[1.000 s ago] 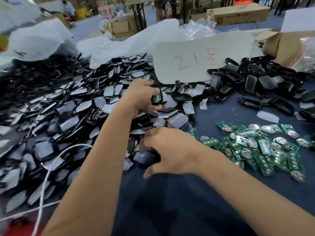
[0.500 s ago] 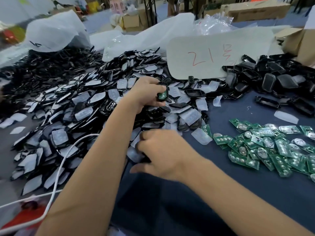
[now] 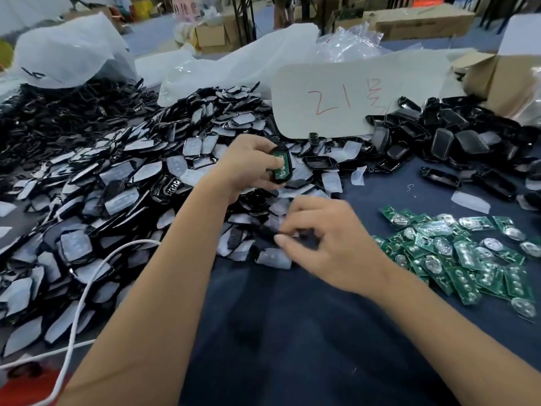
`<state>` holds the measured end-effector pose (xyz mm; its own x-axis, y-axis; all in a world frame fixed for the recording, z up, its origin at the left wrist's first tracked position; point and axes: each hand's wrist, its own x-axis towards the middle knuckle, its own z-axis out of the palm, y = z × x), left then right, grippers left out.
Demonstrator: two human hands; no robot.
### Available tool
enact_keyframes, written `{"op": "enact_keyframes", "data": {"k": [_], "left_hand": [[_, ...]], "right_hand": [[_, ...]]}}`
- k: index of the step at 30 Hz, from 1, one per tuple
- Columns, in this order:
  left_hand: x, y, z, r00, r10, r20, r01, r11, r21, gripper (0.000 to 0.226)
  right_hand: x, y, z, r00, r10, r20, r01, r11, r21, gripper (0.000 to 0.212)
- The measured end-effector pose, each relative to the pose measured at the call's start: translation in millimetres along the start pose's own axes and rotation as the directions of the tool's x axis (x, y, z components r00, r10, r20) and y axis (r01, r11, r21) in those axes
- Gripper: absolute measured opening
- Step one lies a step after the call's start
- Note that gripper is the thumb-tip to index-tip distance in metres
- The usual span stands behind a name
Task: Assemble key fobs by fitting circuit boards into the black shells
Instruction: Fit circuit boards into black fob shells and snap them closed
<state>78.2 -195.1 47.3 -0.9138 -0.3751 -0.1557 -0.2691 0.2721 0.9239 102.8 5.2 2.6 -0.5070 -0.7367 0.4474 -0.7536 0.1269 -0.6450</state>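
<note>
My left hand [image 3: 248, 168] pinches 1 black shell [image 3: 281, 167], board seated. My right hand [image 3: 328, 244], blurred, fingers curled: grip unclear. Next: mating shell half.

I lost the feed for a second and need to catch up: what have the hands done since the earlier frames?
The left hand has turned the black shell it grips, so the green circuit board seated in it now faces the camera. The right hand has opened its fingers a little over the near edge of the shell pile; blur hides whether it pinches anything. The loose boards lie as before.
</note>
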Motion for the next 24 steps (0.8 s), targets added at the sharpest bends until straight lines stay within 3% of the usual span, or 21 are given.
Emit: {"op": "enact_keyframes", "data": {"k": [2,3,5,7,10,13,15,19,24], "left_hand": [[6.5,3.6,23.2,0.999,0.045,-0.017,-0.044,0.997,0.057,0.015],[10.0,6.1,37.9,0.997,0.075,-0.026,-0.074,0.995,0.063,0.018],[15.3,12.7,76.8,0.990,0.139,0.002,-0.139,0.989,0.055,0.019],[17.8,17.9,123.7,0.980,0.187,0.064,-0.190,0.980,0.052,0.019],[20.5,19.2,187.0,0.968,0.231,0.101,-0.239,0.967,0.085,0.021],[20.5,12.9,218.3,0.947,0.314,0.070,-0.322,0.912,0.254,0.026],[20.4,6.3,224.0,0.932,0.361,0.003,-0.349,0.898,0.267,0.029],[17.1,2.7,223.5,0.907,0.403,-0.118,-0.403,0.915,0.029,0.016],[11.4,6.8,224.6,0.930,0.360,-0.080,-0.366,0.880,-0.302,0.010]], "right_hand": [[-8.8,24.9,-32.0,0.959,0.170,-0.227,-0.116,0.966,0.230,0.021],[-11.6,38.4,-47.8,0.898,0.289,-0.331,-0.171,0.923,0.343,0.023],[-18.8,66.2,-78.5,0.702,0.542,-0.462,-0.275,0.805,0.525,0.026],[-29.6,90.8,-103.7,0.521,0.695,-0.496,-0.353,0.704,0.617,0.029],[-42.2,113.9,-122.5,0.384,0.818,-0.429,-0.295,0.549,0.782,0.018],[-44.6,121.1,-126.0,0.407,0.831,-0.380,-0.284,0.510,0.812,0.014],[-44.8,122.2,-126.4,0.416,0.829,-0.374,-0.298,0.513,0.805,0.013],[-45.1,121.3,-126.1,0.438,0.819,-0.371,-0.285,0.517,0.807,0.012],[-46.7,118.9,-127.0,0.515,0.783,-0.350,-0.282,0.540,0.793,0.010]]}}
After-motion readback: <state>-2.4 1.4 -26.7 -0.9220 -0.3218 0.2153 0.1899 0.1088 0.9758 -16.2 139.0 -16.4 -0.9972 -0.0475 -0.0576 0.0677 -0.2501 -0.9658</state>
